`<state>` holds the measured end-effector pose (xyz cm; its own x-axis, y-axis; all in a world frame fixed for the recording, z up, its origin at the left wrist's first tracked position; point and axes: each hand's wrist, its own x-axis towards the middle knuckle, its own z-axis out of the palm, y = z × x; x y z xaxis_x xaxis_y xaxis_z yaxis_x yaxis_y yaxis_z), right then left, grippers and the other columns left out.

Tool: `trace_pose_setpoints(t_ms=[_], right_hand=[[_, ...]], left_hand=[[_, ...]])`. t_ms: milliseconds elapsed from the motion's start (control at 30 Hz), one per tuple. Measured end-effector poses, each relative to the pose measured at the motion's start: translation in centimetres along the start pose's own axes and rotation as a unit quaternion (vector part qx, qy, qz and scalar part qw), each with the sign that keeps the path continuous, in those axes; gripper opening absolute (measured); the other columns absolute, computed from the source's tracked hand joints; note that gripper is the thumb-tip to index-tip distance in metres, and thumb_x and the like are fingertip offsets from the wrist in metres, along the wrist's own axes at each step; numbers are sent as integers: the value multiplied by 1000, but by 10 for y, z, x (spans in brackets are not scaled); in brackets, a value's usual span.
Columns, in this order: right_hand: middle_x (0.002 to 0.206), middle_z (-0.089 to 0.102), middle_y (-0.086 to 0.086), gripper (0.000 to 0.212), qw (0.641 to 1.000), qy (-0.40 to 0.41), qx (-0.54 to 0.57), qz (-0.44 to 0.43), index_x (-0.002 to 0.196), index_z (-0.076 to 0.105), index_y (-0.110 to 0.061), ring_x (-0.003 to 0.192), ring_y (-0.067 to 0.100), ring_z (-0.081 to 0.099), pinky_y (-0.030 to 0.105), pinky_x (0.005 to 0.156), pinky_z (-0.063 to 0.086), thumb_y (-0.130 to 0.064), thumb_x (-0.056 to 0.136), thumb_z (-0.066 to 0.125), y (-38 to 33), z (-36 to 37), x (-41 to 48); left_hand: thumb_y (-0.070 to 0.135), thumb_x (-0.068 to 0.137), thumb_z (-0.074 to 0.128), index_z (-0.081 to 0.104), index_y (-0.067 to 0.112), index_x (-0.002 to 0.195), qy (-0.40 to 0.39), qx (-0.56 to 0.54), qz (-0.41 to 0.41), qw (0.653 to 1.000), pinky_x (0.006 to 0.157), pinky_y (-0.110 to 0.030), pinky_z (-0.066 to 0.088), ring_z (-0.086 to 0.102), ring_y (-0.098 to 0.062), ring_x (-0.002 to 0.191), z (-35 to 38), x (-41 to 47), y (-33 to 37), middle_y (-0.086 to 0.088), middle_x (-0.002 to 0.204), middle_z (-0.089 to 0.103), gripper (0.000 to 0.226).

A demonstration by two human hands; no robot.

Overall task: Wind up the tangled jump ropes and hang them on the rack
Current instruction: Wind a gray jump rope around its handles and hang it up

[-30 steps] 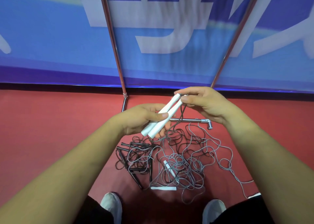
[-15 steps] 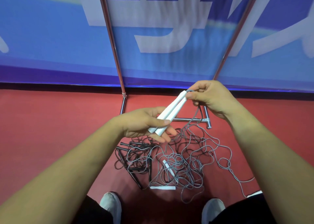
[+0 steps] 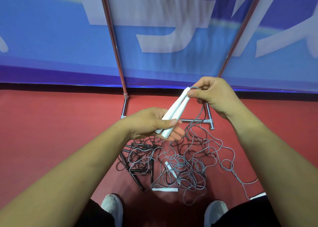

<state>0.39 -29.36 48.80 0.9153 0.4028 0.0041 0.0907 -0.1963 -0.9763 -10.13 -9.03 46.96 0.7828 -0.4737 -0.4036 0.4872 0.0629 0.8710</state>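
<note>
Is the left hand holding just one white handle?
No: the left hand grips two white handles side by side, the right hand pinching their upper ends.

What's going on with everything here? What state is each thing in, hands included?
Left hand, grips the lower ends of the two white handles.
Right hand, pinches their upper ends.
Grey rope, hangs from the handles, tangled on floor.
Black ropes, tangled on floor.
Rack, standing, top out of view.

Red floor (image 3: 51,123), blue banner (image 3: 43,37) behind
</note>
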Motion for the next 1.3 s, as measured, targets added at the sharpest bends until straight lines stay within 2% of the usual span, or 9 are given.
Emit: trace_pose_setpoints(t_ms=[67,200,300,400,600,800,967,1133,1300], right_hand=[[66,57,19,18,1000,9,-4,-1,66,73,-22,60,25,44,32,54,35,-10,73,84,0,0,0],[63,62,11,9,1000,7,18,-4,78,70,-14,55,21,48,27,55,41,-11,83,76,2,0,1],[66,59,6,12,999,-41,5,7,86,68,-8,60,16,57,22,64,50,-12,95,63,6,-1,1],[70,58,5,16,996,-85,-26,28,91,67,-8,72,20,68,29,78,55,-13,100,55,15,-3,-1],[62,56,0,19,994,-93,-47,32,91,67,-5,51,11,51,21,55,42,-17,101,55,8,24,-6],[59,56,-6,18,989,-131,-66,-4,112,66,-5,57,16,60,24,62,48,-11,102,52,4,52,-19],[65,63,3,13,993,-105,40,30,100,63,-5,45,13,46,20,44,36,-12,101,53,3,77,-31],[66,64,11,15,988,-101,101,65,103,70,-8,47,16,47,26,45,35,-17,99,59,2,87,-37],[67,70,13,14,990,-68,108,66,110,61,-10,40,14,44,21,41,34,-14,97,62,-1,91,-39]], left_hand=[[20,86,59,55,-2,123,0,16,2,1000,69,-27,59,74,-22,79,1,1,1,-13,93,75,43],[3,94,56,58,1,104,40,23,53,998,59,-21,53,67,-15,63,-2,1,4,-6,75,68,10],[0,89,61,57,1,99,69,-50,109,990,60,-22,53,61,-16,61,-11,1,10,-7,73,64,11],[5,86,57,57,3,98,119,-133,162,971,64,-23,53,59,-15,62,-22,-2,18,-7,75,60,12],[4,101,48,56,4,99,228,-263,218,912,79,-29,61,74,-23,84,-27,0,24,-12,85,72,9],[11,103,49,53,8,106,253,-329,243,877,97,-51,52,63,-43,116,-24,1,28,-36,118,59,6],[14,104,47,48,13,113,245,-347,291,857,94,-51,55,66,-41,111,-25,2,32,-32,129,58,9],[15,104,48,39,5,143,243,-381,284,846,96,-46,55,63,-38,120,-31,4,29,-15,139,59,42],[22,105,45,57,0,122,240,-412,244,845,94,-43,55,67,-33,111,-32,2,33,-22,126,65,31]])
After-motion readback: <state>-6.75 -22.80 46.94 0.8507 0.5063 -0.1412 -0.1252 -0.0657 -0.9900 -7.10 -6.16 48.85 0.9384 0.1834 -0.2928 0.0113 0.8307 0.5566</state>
